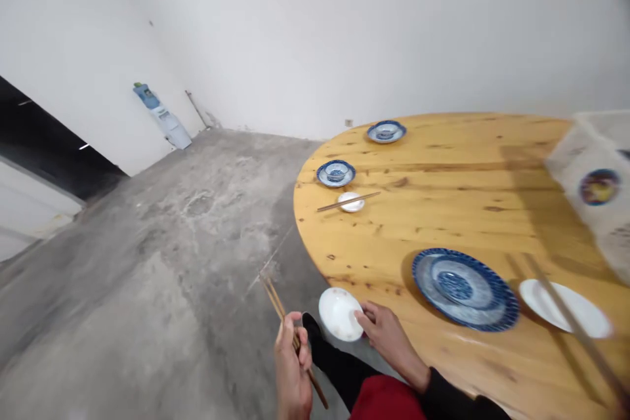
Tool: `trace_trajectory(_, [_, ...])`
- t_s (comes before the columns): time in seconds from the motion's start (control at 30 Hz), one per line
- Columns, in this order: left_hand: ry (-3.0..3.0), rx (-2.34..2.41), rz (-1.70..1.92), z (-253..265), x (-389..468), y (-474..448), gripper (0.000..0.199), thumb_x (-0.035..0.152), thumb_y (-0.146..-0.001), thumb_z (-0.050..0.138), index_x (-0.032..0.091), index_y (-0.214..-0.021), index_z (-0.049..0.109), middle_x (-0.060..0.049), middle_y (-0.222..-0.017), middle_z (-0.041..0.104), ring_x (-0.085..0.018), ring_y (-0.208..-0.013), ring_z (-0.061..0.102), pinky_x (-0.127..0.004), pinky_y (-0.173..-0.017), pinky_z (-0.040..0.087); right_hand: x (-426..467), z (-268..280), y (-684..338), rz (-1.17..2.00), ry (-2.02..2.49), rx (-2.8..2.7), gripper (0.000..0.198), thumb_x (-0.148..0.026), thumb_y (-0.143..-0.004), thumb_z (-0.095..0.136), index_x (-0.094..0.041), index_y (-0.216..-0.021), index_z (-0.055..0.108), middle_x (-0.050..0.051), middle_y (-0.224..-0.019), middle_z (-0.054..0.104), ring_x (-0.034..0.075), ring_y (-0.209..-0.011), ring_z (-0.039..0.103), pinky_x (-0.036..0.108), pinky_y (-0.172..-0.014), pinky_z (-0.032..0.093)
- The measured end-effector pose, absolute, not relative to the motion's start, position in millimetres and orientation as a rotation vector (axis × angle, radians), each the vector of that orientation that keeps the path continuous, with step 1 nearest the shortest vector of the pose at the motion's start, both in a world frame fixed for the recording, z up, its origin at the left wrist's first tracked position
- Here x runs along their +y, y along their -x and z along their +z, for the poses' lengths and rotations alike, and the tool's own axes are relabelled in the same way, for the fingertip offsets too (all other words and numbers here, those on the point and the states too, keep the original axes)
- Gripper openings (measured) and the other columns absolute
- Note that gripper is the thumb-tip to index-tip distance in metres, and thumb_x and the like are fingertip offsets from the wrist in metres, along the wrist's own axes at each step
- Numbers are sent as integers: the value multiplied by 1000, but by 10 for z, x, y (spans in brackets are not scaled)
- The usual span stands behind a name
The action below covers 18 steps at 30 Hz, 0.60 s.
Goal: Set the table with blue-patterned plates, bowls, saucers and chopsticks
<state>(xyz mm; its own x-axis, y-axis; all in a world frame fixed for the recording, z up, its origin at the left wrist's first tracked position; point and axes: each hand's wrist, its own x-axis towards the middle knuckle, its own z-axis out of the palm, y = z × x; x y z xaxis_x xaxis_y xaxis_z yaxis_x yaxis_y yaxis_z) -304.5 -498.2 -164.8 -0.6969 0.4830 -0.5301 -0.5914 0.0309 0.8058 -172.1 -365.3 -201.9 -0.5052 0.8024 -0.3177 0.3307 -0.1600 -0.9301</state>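
Head view: where is the small white dish (338, 316), and how is it held?

Lower centre of the frame, beside the edge of the counter (443, 210). The right hand (388, 338) pinches its rim, thumb on the inner face.

And the chopsticks (274, 298)?

Left of the dish. The left hand (294, 367) is closed around the pair.

Advised handling?

Confine the thumb to the rim, hold the dish level, and align the stick ends. Allow clearance from the blue-rimmed plate (506, 308) at lower right.
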Motion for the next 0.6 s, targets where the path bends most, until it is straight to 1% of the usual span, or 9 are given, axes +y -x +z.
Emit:
trace_trajectory(0.1, [81, 1626, 1700, -1648, -4742, 3782, 73, 75, -53, 84, 17, -91, 63, 6, -59, 48, -1, -39, 26, -18, -40, 16, -3434, -2094, 2452, 1692, 1284, -1685, 32, -55, -71, 49, -24, -63, 51, 1, -52, 51, 18, -48, 49, 28, -46, 35])
trace_trajectory(0.2, [75, 1694, 1639, -1620, -4528, 4526, 76, 74, -46, 87, 14, -87, 64, 6, -58, 51, 0, -38, 27, -16, -38, 16, -3200, -2124, 3102, 1619, 1297, -1649, 30, -53, -74, 47, -24, -64, 52, 1, -53, 53, 18, -51, 52, 29, -51, 38])
trace_trajectory(0.27, [79, 1721, 1618, -1600, -4389, 5000, 74, 70, -45, 89, 13, -87, 66, 5, -59, 52, 0, -39, 28, -16, -38, 17, -3015, -2111, 3461, 1595, 1308, -1628, 30, -51, -75, 47, -24, -64, 51, 1, -53, 54, 18, -51, 52, 29, -53, 39])
trace_trajectory(0.37, [119, 1726, 1606, -1603, -4143, 5656, 64, 62, -54, 89, 12, -88, 67, 3, -62, 55, 0, -40, 32, -15, -39, 20, -2700, -2093, 3904, 1572, 1329, -1619, 29, -51, -76, 47, -24, -64, 48, 0, -53, 52, 17, -51, 51, 28, -52, 37])
trace_trajectory(0.5, [90, 1651, 1536, -1649, -3636, 6477, 48, 55, -71, 79, 12, -91, 70, 0, -67, 58, -3, -43, 35, -17, -40, 24, -2244, -2130, 4461, 1453, 1410, -1597, 26, -47, -77, 48, -23, -65, 49, 0, -55, 53, 16, -55, 51, 26, -53, 36])
trace_trajectory(0.6, [-9, 1645, 1427, -1644, -3097, 7104, 39, 46, -74, 75, 12, -91, 70, 0, -68, 58, -4, -46, 39, -17, -43, 29, -1899, -2174, 4923, 1347, 1470, -1513, 27, -46, -77, 47, -23, -64, 46, 0, -54, 51, 15, -54, 50, 25, -52, 35])
